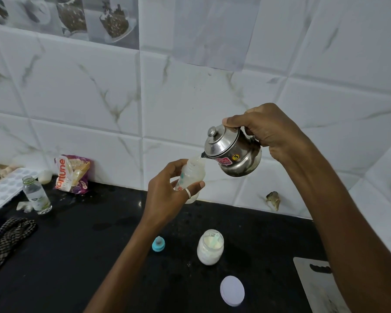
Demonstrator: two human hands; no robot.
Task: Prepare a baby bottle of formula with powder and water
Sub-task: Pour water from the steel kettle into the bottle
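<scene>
head view, over black counter [77, 256]: left hand [165, 195] wrapped around baby bottle [191, 175], held tilted in the air, neck open. right hand [266, 132] gripping handle of steel kettle [231, 152], tipped, spout touching bottle mouth. below on counter: open jar of white powder [210, 247] with scoop inside, blue teat cap [158, 243] beside it, white lid [232, 290] nearer

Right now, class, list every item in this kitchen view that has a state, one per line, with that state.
Baby bottle: uncapped, tilted, held in left hand.
Steel kettle: lid on, tipped, spout at bottle mouth, held in right hand.
Powder jar: open, scoop inside.
White lid: off, flat on counter.
Blue teat cap: off, standing on counter.
Glass bottle: uncapped, upright.
</scene>
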